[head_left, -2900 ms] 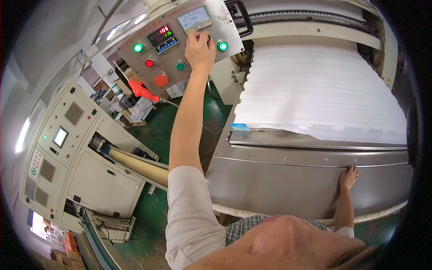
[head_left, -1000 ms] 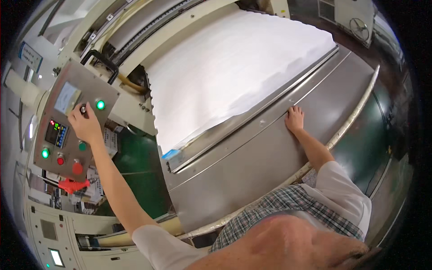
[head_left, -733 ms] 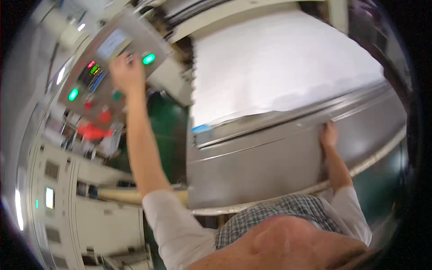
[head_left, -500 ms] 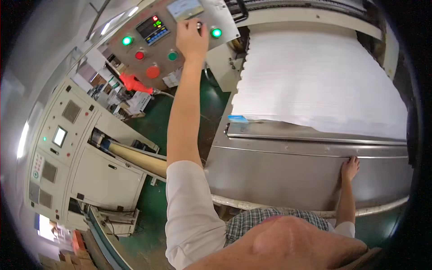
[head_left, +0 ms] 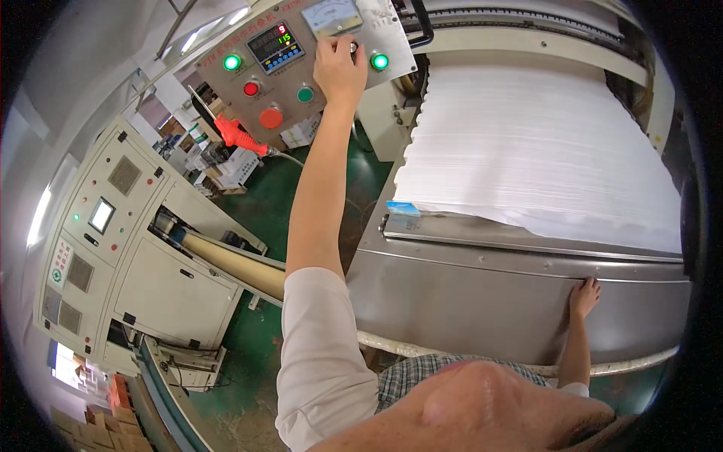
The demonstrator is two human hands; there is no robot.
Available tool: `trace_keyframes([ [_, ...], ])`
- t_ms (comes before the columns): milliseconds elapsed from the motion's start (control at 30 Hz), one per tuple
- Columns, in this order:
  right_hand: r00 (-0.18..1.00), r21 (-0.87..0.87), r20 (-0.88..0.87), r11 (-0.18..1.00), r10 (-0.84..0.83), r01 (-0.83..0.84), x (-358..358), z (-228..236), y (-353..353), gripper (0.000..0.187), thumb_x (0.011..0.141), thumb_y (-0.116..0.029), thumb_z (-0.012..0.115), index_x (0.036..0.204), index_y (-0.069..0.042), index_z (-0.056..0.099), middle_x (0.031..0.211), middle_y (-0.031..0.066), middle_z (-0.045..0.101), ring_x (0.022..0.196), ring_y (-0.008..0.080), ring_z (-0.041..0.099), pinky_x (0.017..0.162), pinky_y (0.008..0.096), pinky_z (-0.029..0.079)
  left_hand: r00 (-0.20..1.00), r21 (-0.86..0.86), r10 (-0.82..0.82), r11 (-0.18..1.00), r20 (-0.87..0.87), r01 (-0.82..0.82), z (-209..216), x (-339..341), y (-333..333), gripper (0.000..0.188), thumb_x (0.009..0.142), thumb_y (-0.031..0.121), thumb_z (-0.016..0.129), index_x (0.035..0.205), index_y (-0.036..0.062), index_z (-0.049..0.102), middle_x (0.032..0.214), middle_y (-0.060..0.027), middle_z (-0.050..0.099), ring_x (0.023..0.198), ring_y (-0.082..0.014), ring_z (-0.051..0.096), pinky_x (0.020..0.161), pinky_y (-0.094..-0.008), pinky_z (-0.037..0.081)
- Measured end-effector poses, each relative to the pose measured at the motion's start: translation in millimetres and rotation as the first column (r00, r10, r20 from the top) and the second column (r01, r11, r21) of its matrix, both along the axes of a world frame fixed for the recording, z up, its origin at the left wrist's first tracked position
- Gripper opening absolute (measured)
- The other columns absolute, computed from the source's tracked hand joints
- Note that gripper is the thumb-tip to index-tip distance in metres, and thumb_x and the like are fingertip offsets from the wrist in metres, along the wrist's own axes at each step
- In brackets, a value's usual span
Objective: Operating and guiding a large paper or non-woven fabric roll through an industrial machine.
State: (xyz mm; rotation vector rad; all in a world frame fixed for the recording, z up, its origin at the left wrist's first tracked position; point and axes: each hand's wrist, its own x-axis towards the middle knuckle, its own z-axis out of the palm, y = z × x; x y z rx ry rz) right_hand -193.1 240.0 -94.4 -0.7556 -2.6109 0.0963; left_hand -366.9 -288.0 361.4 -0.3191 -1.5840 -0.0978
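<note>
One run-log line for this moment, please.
left hand: at knob on control panel | right hand: on metal table | white sheeting: layered | green lamps: lit

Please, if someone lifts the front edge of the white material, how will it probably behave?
The white material is probably floppy: its front edge looks wavy and uneven along the metal strip. Lifting may separate it into thin layers or folds, as fine lines run across its surface. It seems unlikely to roll, since it lies spread out wide.

Layered white sheeting (head_left: 527,143) lies across the grey metal table (head_left: 467,309)
</note>
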Motion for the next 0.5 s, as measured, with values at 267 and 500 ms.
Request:
trace_keyframes([
  [267, 1.0, -0.029, 0.02, 0.999, -0.017, 0.017, 1.1, 6.2, -4.5, 0.025, 0.08, -0.02, 0.047, 0.102, -0.007, 0.049, 0.111, 0.0098, 0.048, 0.103, 0.0286, 0.044, 0.082, 0.0434, 0.037, 1.0, -0.017, -0.016, 1.0, 0.004, 0.016, -0.2, 0.8, -1.3, 0.018, 0.069, 0.018, 0.067, 0.085, 0.0144, 0.06, 0.086, -0.0066, 0.05, 0.08, -0.0261, 0.054, 0.063, -0.0373, 0.046],
  [500, 1.0, -0.014, 0.012, 1.0, -0.007, 0.007, 1.0, 5.0, -5.2, 0.026, 0.08, -0.02, 0.047, 0.103, -0.007, 0.049, 0.111, 0.0099, 0.047, 0.102, 0.0286, 0.044, 0.081, 0.0434, 0.038, 1.0, -0.015, -0.01, 1.0, 0.004, 0.01, 0.6, 1.2, -2.3, 0.018, 0.069, 0.017, 0.066, 0.085, 0.0145, 0.06, 0.087, -0.0068, 0.05, 0.08, -0.0267, 0.054, 0.063, -0.0374, 0.046],
])
